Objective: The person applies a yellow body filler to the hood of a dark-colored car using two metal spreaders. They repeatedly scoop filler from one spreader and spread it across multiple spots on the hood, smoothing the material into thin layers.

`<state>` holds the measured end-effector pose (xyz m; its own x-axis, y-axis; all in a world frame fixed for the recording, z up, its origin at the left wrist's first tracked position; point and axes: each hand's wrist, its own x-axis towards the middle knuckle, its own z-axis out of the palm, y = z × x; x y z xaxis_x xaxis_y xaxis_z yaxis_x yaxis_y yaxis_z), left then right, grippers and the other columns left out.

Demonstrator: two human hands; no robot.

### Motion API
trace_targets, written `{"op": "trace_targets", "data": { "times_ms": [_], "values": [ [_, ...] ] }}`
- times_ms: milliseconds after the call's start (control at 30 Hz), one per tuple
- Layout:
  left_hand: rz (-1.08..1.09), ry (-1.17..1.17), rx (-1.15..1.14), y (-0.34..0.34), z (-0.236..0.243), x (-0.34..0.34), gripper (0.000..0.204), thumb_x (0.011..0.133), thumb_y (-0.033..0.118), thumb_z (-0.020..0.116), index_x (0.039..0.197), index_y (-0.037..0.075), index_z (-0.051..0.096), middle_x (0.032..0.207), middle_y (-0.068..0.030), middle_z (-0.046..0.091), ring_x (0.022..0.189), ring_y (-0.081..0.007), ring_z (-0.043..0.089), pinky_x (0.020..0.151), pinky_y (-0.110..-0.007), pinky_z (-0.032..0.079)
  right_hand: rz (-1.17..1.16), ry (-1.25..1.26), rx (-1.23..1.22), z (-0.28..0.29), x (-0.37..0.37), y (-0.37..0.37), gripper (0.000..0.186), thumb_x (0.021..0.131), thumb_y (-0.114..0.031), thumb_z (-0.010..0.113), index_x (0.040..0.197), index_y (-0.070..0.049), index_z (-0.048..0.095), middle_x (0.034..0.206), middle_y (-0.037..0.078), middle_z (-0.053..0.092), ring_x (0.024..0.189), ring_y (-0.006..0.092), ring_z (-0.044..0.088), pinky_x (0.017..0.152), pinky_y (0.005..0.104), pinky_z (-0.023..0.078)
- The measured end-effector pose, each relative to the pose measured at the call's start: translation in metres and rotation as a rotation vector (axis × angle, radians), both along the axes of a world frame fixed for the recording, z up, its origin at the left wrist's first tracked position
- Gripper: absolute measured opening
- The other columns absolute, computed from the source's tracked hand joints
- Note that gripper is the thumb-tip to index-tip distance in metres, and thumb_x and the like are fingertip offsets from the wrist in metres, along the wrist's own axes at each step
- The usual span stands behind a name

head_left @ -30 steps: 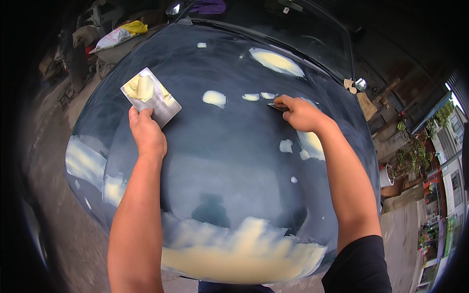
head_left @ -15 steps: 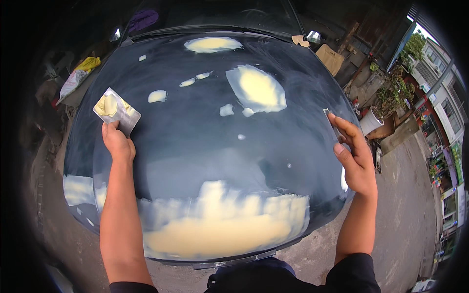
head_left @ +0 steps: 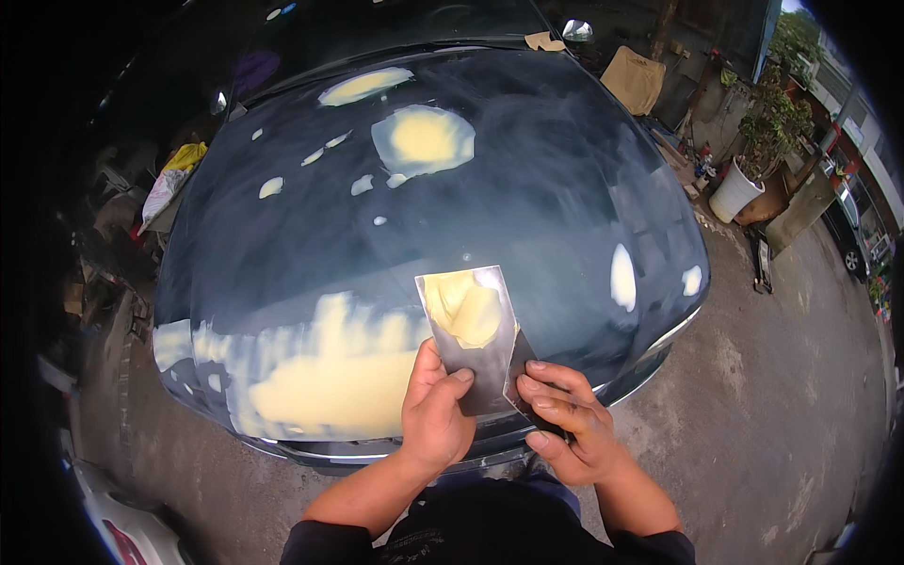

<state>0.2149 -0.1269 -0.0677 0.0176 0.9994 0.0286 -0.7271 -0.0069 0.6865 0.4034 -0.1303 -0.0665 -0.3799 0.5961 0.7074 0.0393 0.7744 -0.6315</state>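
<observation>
While the left hand (head_left: 437,416) pinches a flat metal plate (head_left: 484,369) by its lower left edge, thumb on top, the right hand (head_left: 582,429) closes thumb and fingers around a dark spreader (head_left: 523,365). And look at that meeting: the spreader's edge seems to touch the plate's right side, though I can't tell how hard it presses.

Up on the plate's far end sits a thick, pale yellow blob of paste (head_left: 469,314), right near the rim. That's the danger spot! Tip the plate forward and the paste could slide off onto the car hood (head_left: 556,212) below. Push too hard from the right and the plate could twist, because it's gripped along one edge only. A careless sweep of the spreader might shove paste over the side, too.

Watch the left arm as well: a big yellow patch (head_left: 330,388) spreads over the hood's front, just beside that hand, and a brushing knuckle could smear it if it's soft; I can't tell whether it's dry. A dropped corner could also scratch the dark surface, where smaller patches (head_left: 424,139) dot the far end.
</observation>
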Motion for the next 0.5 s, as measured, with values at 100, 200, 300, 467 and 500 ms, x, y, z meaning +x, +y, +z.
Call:
{"op": "trace_targets", "data": {
  "times_ms": [100,200,300,467,500],
  "values": [
    [0.01,-0.015,0.025,-0.015,-0.009,0.033,0.05,0.093,-0.005,0.041,0.142,0.002,0.043,0.141,-0.0139,0.056,0.129,-0.0224,0.055,0.111,-0.04,0.042,-0.036,-0.106,0.037,-0.006,0.037,-0.005,0.045,0.091,-0.004,0.067,0.135,-0.005,0.061,0.142,0.013,0.063,0.136,0.0361,0.052,0.11,0.0511,0.041],
    [0.022,-0.049,0.017,-0.026,-0.012,0.061,0.049,0.093,-0.006,0.041,0.141,0.002,0.043,0.142,-0.0142,0.055,0.131,-0.0231,0.054,0.112,-0.041,0.041,-0.046,-0.163,0.011,-0.013,0.075,-0.006,0.04,0.091,-0.004,0.066,0.131,-0.004,0.063,0.141,0.013,0.064,0.135,0.035,0.053,0.11,0.0483,0.041],
    [0.025,-0.055,0.036,-0.034,-0.007,0.079,0.048,0.093,-0.002,0.044,0.141,-0.001,0.043,0.139,-0.0162,0.057,0.131,-0.0262,0.055,0.114,-0.044,0.041,-0.017,-0.16,-0.076,-0.019,0.111,0.0,0.039,0.091,-0.001,0.065,0.13,-0.001,0.063,0.141,0.014,0.064,0.136,0.0356,0.053,0.112,0.0448,0.042],
    [-0.025,-0.057,0.003,-0.039,0.009,0.095,0.048,0.094,-0.002,0.046,0.142,-0.001,0.043,0.137,-0.0163,0.059,0.13,-0.0269,0.057,0.114,-0.044,0.043,0.331,0.856,-0.661,-0.037,0.153,0.006,0.06,0.091,-0.004,0.072,0.144,-0.006,0.045,0.139,0.02,0.06,0.124,0.0347,0.063,0.109,0.0561,0.051],
    [-0.035,-0.057,-0.012,-0.041,0.011,0.096,0.049,0.094,-0.002,0.047,0.143,-0.001,0.043,0.137,-0.0161,0.059,0.129,-0.0267,0.058,0.113,-0.044,0.044,0.343,0.895,-0.695,-0.034,0.16,0.005,0.063,0.089,-0.004,0.074,0.145,-0.007,0.045,0.137,0.019,0.062,0.122,0.0341,0.065,0.107,0.0557,0.052]
  ]
}}
